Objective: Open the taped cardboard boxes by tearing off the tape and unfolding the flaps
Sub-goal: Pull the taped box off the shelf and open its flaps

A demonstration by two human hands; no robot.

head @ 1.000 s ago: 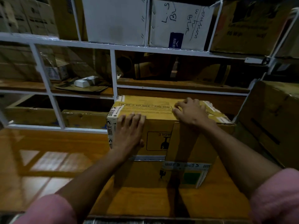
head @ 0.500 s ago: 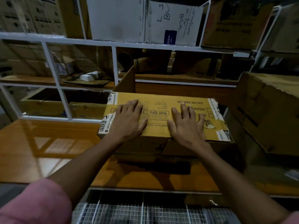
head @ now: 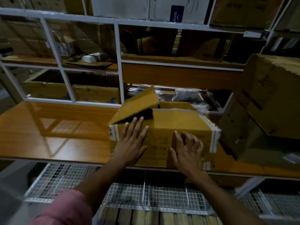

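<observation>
A brown cardboard box [head: 181,124] lies on the wooden shelf [head: 56,127] in front of me. Its left flap [head: 138,104] is lifted and tilted up, showing a dark gap beneath. Printed white tape [head: 215,140] runs down the right corner, and another strip [head: 114,133] down the left corner. My left hand [head: 133,142] rests flat on the box's near left side, fingers spread, tips at the flap's edge. My right hand [head: 188,151] is pressed against the near right side, fingers curled and blurred.
A large cardboard box [head: 266,101] stands close on the right. White metal rack posts [head: 119,65] and shelves of other boxes fill the back. Plastic-wrapped items [head: 188,96] lie behind the box. Wire mesh [head: 154,197] sits below the shelf edge.
The box has been turned over towards me; a plain face is now up. One flap has sprung up on the left. Both hands slid to the near side.
</observation>
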